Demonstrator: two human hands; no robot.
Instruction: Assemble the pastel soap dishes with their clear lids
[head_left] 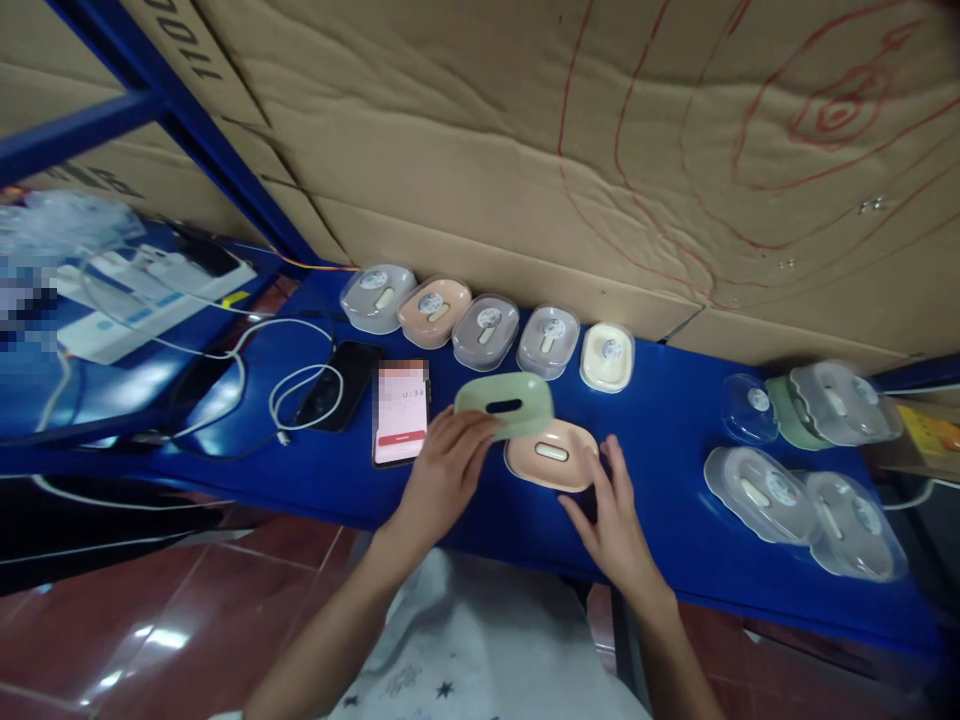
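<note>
In my left hand (pixel 450 460) is a light green oval soap dish tray (pixel 536 400) with a dark slot in its middle, pinched by its left, near edge. It is raised over the back of a peach soap dish (pixel 525 462), which has a pale oval piece at its centre and lies on the blue table. My right hand (pixel 615 520) rests around the right corner of the peach dish, thumb at the near edge and a finger at the right end, its other fingers stretched out. A phone (pixel 402 410) with a lit screen lies left of my left hand.
Along the cardboard wall (pixel 450 150) stands a row of soap dishes, among them a grey one (pixel 486 345) and a cream one (pixel 607 370). Clear lids (pixel 757 490) and a green dish (pixel 795 420) lie at right. A dark phone (pixel 341 385) and white cables (pixel 244 375) lie at left.
</note>
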